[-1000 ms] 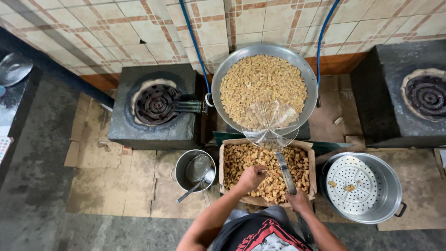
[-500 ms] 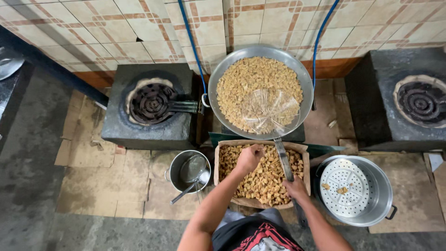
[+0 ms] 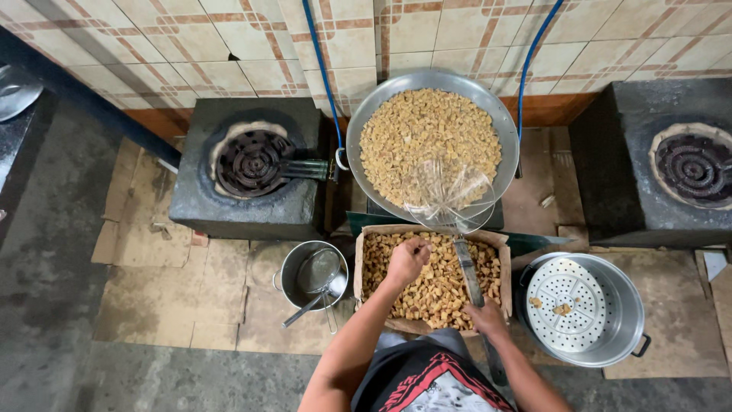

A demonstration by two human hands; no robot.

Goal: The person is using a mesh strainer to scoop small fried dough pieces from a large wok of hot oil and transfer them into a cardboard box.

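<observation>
We are seeing soft, even light falling from above, brightest on the tiled wall [image 3: 229, 46] and dimming toward the dark floor at left. Glare is shining off the wide pan's [image 3: 366, 130] rim. The wire skimmer [image 3: 450, 202] is blurring with motion; edges are bowing slightly.

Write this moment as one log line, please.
left hand: over cardboard box of golden fried pieces | right hand: grips long-handled wire skimmer | skimmer over round metal pan

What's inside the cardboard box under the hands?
The cardboard box holds golden fried chunks. The left hand and a skimmer handle cover some; the bottom is hidden.
</observation>
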